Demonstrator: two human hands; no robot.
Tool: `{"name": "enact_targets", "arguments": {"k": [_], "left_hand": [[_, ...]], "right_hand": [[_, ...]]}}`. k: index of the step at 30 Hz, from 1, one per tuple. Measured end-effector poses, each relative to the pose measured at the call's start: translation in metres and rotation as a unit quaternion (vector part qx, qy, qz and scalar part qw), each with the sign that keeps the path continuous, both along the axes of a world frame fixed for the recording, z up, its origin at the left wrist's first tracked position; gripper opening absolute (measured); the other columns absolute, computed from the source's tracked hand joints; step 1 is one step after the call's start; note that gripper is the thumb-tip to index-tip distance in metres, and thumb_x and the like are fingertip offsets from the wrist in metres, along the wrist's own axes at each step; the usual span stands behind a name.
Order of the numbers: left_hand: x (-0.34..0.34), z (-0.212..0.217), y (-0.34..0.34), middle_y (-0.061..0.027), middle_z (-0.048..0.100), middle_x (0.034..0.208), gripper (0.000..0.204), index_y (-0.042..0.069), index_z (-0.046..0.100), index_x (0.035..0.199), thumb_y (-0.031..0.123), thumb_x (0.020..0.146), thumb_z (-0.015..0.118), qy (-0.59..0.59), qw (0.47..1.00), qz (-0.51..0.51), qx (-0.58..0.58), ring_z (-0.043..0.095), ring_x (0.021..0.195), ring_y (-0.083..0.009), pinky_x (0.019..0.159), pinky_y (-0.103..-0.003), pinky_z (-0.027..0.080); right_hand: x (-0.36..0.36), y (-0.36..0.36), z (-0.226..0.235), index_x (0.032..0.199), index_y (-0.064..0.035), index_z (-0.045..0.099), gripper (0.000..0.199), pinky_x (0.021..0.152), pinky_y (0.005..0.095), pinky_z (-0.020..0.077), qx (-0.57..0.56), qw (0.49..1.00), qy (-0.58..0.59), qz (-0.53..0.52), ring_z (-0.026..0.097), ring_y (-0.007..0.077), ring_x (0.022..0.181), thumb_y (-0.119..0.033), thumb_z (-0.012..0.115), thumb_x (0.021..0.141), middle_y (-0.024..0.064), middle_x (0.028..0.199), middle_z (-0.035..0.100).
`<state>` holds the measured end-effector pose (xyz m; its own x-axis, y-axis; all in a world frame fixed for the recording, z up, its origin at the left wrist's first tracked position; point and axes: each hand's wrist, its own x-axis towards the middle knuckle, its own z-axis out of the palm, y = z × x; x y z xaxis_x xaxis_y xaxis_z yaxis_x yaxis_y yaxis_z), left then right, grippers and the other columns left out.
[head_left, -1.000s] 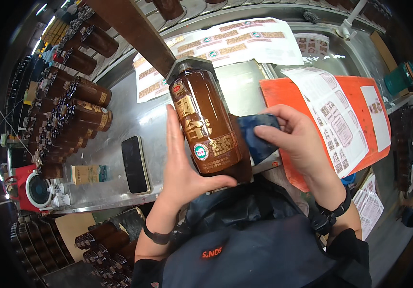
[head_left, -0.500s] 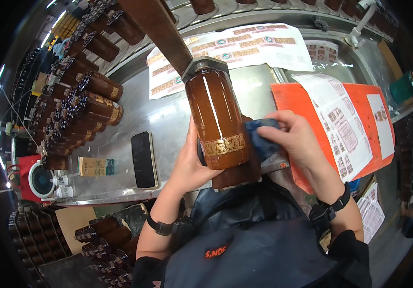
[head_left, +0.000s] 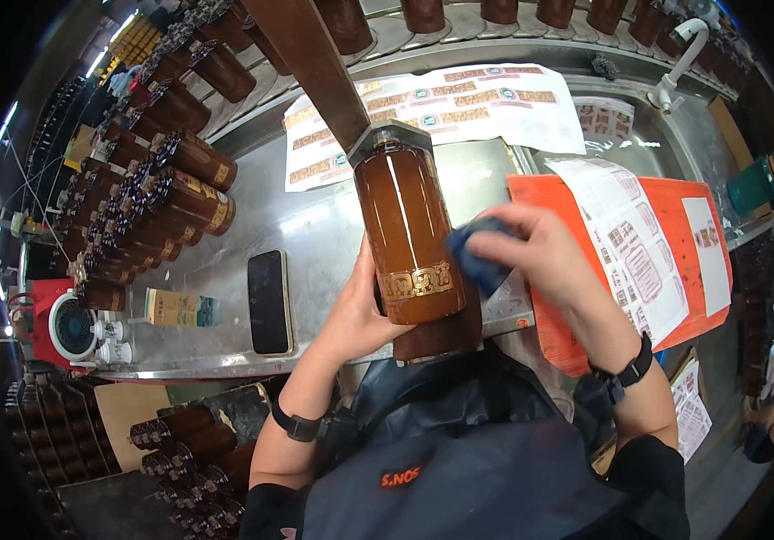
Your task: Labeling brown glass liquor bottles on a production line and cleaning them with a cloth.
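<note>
A brown glass bottle (head_left: 409, 225) lies tilted toward me in a brown holder (head_left: 441, 337), its neck at the far end by a hexagonal plate. Around its near end runs a gold patterned band label (head_left: 418, 282). My left hand (head_left: 358, 304) is wrapped round the bottle's left side near its base, its fingers partly hidden underneath. A crumpled dark blue cloth (head_left: 484, 263) is pinched in my right hand (head_left: 535, 243), at the bottle's right side just above the band. The cloth is slightly blurred; whether it touches the glass I cannot tell.
A label sheet (head_left: 531, 85) lies behind the bottle. Printed sheets (head_left: 625, 238) rest on an orange board (head_left: 544, 202) at right, near a white tap (head_left: 670, 76). At left are a phone (head_left: 268, 301), small box (head_left: 175, 308), fan (head_left: 72, 326) and rows of brown bottles (head_left: 193, 162).
My right hand with the cloth has shifted slightly left, toward the bottle. My left hand keeps its hold. The whole view has moved a little.
</note>
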<state>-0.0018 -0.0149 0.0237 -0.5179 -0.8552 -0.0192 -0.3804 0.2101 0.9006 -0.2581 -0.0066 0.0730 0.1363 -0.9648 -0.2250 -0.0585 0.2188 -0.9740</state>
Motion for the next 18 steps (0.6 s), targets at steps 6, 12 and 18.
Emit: {"name": "enact_targets", "arguments": {"k": [6, 12, 18], "left_hand": [[0.001, 0.002, 0.001, -0.0203, 0.042, 0.146, 0.118, 0.005, 0.005, 0.155, 0.021, 0.070, 0.085, -0.024, 1.000, -0.002, -0.003, 0.046, 0.133, -0.0338, 0.108, -0.041, 0.041], [-0.004, 0.011, 0.000, -0.0202, 0.040, 0.147, 0.118, 0.004, 0.003, 0.155, 0.020, 0.071, 0.084, 0.019, 0.999, -0.008, 0.040, 0.046, 0.133, -0.0338, 0.109, -0.041, 0.041], [-0.001, 0.043, 0.013, -0.0232, 0.039, 0.148, 0.112, 0.002, 0.013, 0.154, 0.011, 0.067, 0.083, -0.062, 0.993, 0.067, -0.074, 0.040, 0.138, -0.0366, 0.110, -0.042, 0.039]], "right_hand": [[0.002, -0.005, 0.003, 0.099, 0.0028, 0.069, 0.018, 0.068, 0.0232, 0.0509, -0.066, 0.993, -0.024, 0.099, 0.064, 0.0085, 0.074, -0.012, 0.069, 0.089, 0.0037, 0.085, 0.069], [0.007, -0.011, 0.023, 0.098, -0.0020, 0.071, 0.016, 0.063, 0.0269, 0.0511, -0.169, 0.979, 0.074, 0.086, 0.062, 0.0098, 0.068, -0.012, 0.071, 0.086, 0.0040, 0.080, 0.069], [0.012, -0.016, 0.047, 0.098, -0.0028, 0.072, 0.017, 0.069, 0.0283, 0.0503, -0.206, 0.953, 0.203, 0.087, 0.063, 0.0134, 0.073, -0.012, 0.072, 0.084, 0.0075, 0.082, 0.068]]}}
